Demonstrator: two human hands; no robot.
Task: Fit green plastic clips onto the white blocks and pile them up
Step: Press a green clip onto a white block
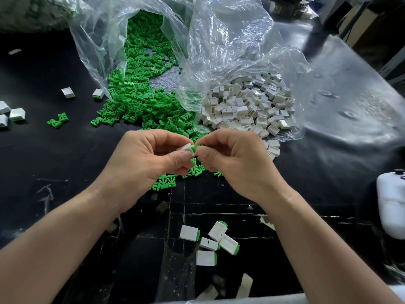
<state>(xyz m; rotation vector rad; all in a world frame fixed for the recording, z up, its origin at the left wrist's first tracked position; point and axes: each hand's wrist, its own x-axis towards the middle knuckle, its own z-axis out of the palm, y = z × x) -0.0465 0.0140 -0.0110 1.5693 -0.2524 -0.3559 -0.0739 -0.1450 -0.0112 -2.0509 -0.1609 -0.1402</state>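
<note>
**Five clipped blocks (pixel 206 258) at the near edge, heaps left to fit**

Clipped blocks lie in a loose cluster close to the near edge of the table (pixel 65 161), each white with green showing at one end. Some touch and none is stacked.

Beyond them the hands meet over the middle of the table. The left hand (pixel 149 154) pinches a white block (pixel 186 148) between thumb and curled fingers. The right hand (pixel 236 159) pinches a green clip (pixel 193 148) against that block's end — a sixth fit seems under way, though I cannot tell whether it is seated.

Toward the far edge, a heap of green clips (pixel 140 102) spills from a clear plastic bag (pixel 98 40), and a heap of white blocks (pixel 245 106) spills from a second bag (pixel 230 51) beside it. A few loose blocks (pixel 16 114) sit by the left edge.

Judging by those heaps, nearly all the work remains — and the piling too.
</note>
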